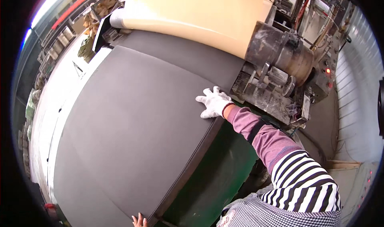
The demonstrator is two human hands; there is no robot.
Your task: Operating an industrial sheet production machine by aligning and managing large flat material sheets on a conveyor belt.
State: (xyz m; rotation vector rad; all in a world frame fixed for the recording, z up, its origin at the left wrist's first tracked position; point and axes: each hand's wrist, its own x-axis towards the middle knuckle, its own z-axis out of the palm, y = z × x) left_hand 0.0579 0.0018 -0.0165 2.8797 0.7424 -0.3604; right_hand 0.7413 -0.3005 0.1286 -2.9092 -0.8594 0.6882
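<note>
Holding nothing, spread wide: gloved right hand on grey sheet, by its right edge | left hand: can't tell grip, lower along that edge | grey sheet: in front of yellow sheet

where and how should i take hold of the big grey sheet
Probably pinch the grey sheet by its right edge, near the gloved right hand, coming from the right over the green panel: that long edge is exposed, while the broad, smooth face offers no grip.
</note>
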